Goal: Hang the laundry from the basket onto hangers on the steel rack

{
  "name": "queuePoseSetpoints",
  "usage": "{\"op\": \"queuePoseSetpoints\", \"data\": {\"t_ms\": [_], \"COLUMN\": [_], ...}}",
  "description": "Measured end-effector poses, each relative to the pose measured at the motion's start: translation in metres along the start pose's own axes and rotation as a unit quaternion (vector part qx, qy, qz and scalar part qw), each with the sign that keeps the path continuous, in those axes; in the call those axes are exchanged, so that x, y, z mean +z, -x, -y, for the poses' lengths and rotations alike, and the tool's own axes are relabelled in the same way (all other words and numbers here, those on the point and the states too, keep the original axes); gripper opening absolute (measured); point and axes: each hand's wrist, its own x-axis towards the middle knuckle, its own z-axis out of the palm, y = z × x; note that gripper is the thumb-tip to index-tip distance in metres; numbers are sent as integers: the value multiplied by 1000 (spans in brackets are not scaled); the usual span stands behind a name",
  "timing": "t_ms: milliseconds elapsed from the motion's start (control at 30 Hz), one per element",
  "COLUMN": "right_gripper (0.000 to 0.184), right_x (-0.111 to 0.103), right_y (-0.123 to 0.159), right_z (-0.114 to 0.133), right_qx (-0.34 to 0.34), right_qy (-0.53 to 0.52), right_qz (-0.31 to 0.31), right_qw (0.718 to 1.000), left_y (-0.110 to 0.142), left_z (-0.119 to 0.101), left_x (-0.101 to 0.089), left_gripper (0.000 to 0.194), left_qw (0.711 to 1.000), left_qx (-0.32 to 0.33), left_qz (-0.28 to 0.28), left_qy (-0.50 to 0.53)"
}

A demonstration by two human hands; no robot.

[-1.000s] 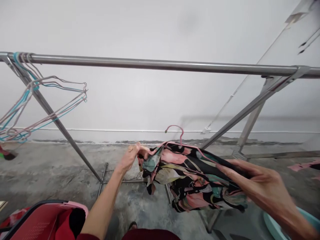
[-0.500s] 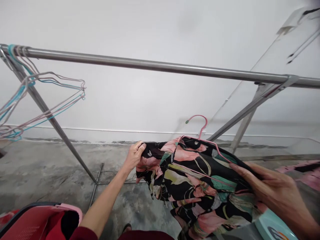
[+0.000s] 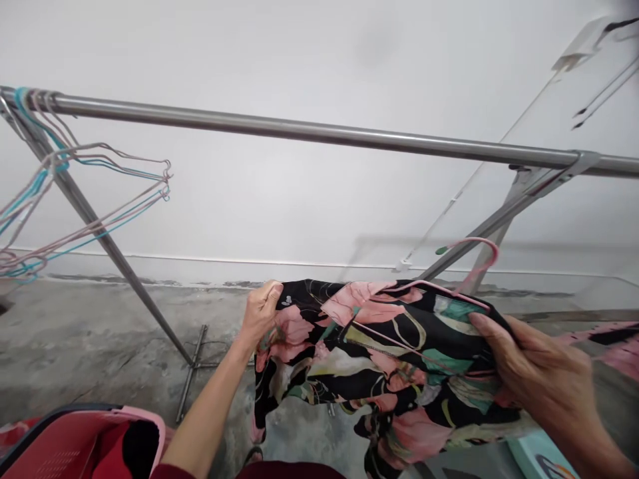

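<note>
The garment (image 3: 359, 346) is a thin, soft cloth printed with large coral-pink blooms, green and teal leaves and pale, curling stems on black; it falls in loose folds, its lower edge uneven. It is held up below the metal rail, stretched between the two hands. A slim pink hanger (image 3: 482, 263) lies partly inside it, its rounded hook standing clear of the cloth toward the right and ending in a green tip. The left hand (image 3: 262, 306) has its grip closed on the garment's upper left corner, thumb uppermost. The right hand (image 3: 534, 366) clamps the cloth at the other end, thumb laid flat on the front near the hanger's shoulder.

Above runs a smooth, round, dull-silver metal rail (image 3: 299, 128), with slanting legs at each end. At its left end hangs a cluster of thin hangers (image 3: 100, 159), pinkish and bright blue. Behind is a plain white wall (image 3: 279, 60), meeting a rough, mottled grey concrete floor (image 3: 114, 332). At the lower left sits a red perforated basket (image 3: 64, 442) with a dark and pink rim.
</note>
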Motion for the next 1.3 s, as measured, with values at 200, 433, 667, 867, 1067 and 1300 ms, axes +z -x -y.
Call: {"op": "queuePoseSetpoints", "data": {"t_ms": [200,433,667,867,1067,1300], "right_gripper": [48,48,48,34,42,32], "right_x": [-8,-9,7,-10,-43,-46], "right_y": [-1,4,2,-10,-13,-18], "right_z": [5,11,18,4,-44,-50], "right_qx": [-7,-48,-173,-172,-106,-148], "right_qy": [-1,-18,-39,-82,-104,-73], "right_qz": [33,-11,-49,13,1,-12], "right_qw": [999,999,983,982,989,986], "left_y": [-16,-29,-29,-46,-75,-100], "left_z": [-2,-48,-90,-69,-83,-97], "left_x": [-12,-17,37,54,39,40], "left_gripper": [41,28,35,23,37,36], "left_qw": [983,983,927,959,980,978], "left_qx": [-97,108,231,171,112,91], "left_qz": [-29,18,153,158,155,185], "left_qy": [154,-146,-252,-160,-57,-18]}}
